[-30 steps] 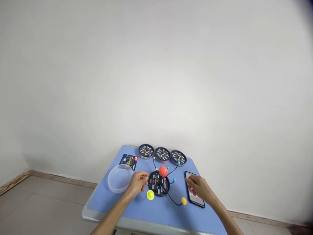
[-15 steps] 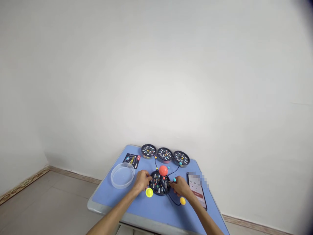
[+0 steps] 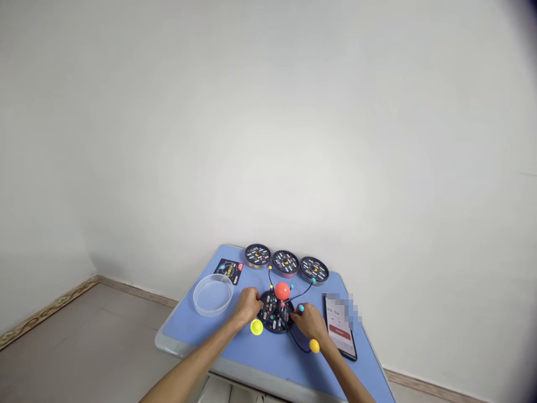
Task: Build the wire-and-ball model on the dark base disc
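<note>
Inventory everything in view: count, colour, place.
Table: 1, blue, bottom centre
Base: 1, black, centre
Large ball: 1, red, above base
Small balls: 3 blue, 2 yellow, 1 red, around it
Ringed ball: 1, yellow, front-left
Oval ball: 1, orange, front-right
Stems: several, black, base
Boxes: 3, black-topped, far edge
Card: 1, black, back-left
Tub: 1, translucent, left
Phone: 1, black, right
Walls: 2, white, behind
Floor: 1, grey, below
Skirting: brown, wall foot
Left hand: 1, base's left
Right hand: 1, base's right

On the table (image 3: 260, 361), the model (image 3: 282, 292) stands between tub (image 3: 213, 295), left, and phone (image 3: 340, 334), right; a card (image 3: 230, 270) lies behind the tub, three cases (image 3: 286, 261) behind the model
</note>
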A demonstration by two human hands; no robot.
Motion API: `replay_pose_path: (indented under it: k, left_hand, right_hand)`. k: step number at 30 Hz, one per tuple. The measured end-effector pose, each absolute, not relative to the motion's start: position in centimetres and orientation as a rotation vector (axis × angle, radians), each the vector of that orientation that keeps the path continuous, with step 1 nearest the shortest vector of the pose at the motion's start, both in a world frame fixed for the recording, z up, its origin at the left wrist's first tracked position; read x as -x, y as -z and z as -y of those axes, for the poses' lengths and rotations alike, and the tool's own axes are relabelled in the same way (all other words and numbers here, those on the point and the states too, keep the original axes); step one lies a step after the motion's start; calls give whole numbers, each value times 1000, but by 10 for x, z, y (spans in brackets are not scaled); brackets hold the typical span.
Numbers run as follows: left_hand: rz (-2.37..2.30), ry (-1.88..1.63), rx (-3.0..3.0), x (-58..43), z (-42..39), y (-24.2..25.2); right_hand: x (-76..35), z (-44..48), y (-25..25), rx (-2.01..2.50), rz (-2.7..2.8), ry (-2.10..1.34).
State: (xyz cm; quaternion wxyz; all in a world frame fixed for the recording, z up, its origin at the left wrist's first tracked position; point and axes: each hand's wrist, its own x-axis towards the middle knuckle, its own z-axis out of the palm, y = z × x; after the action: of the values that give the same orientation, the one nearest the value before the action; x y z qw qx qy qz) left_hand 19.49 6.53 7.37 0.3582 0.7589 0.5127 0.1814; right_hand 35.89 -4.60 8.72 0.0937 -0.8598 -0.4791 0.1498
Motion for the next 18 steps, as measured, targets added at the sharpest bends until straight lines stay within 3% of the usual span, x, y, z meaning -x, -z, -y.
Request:
replay_pose_path:
  k: [10, 18]
  left_hand:
    - [-1360, -539, -2015, -192, -58, -75]
    - [-1394, -671, -2033, -163, -60, -110]
  right_hand:
    - [-352, 51, -102, 2484, 1468, -317]
    - [-334, 39, -136, 2410, 1561, -262]
